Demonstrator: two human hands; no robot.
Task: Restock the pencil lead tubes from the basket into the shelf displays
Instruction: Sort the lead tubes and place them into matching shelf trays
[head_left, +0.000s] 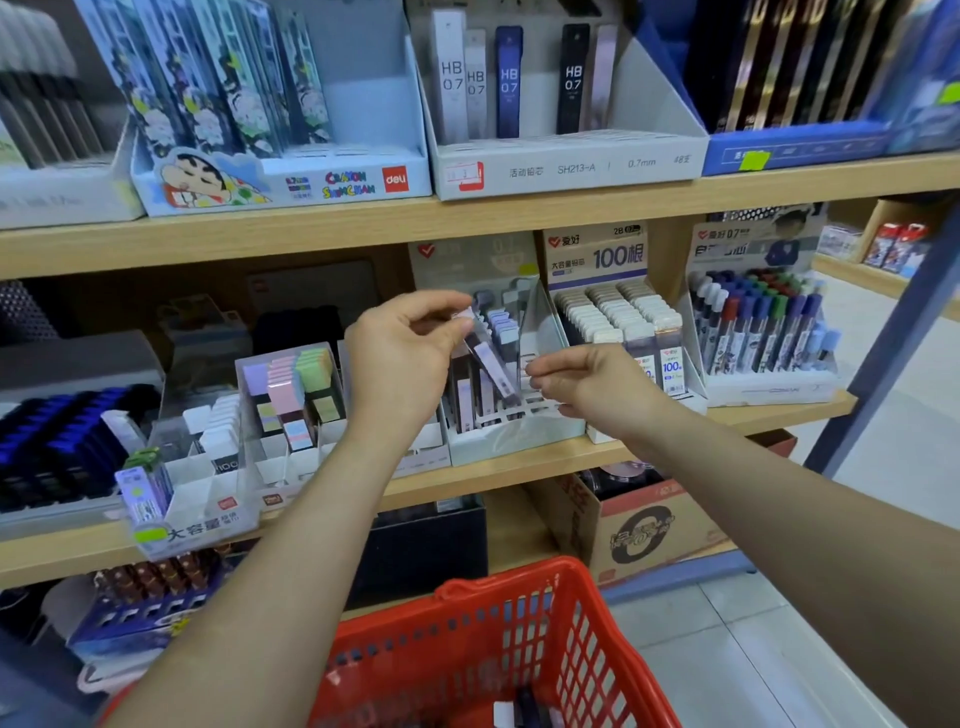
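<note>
My left hand (405, 358) pinches the top of one tube (493, 364) between thumb and forefinger, the other fingers curled under. The tube is a slim clear case with a dark core, a lilac label down its side and a pale cap. It leans, cap toward eleven o'clock and foot toward five, with the foot down among the slots of the display (514, 436). The display is a white slotted tray with clear side walls, and more tubes stand upright in its back rows.

My right hand (587, 387) sits at three o'clock of the tube, beside the display's right wall. Its fingers are curled in, but I cannot tell whether they hold anything.

The basket (519, 623) is red plastic lattice at six o'clock, low in my view. Something white and dark lies in its bottom, too cut off to name.

The display stands on the middle wooden shelf (519, 470). At its three o'clock is a box marked "100" (618, 317) packed with white-capped tubes, and past that a pen rack (763, 332). At nine o'clock a clear box (296, 384) holds pastel blocks. On the shelf above, at twelve o'clock, a white carton (571, 166) carries tubes marked HB 0.7, and a cartoon-printed carton (280, 176) sits at its nine o'clock. Under the middle shelf, at five o'clock of the display, is a cardboard carton (639, 525). The floor (753, 649) is pale tile, and a blue post (893, 332) slants up at the right.
</note>
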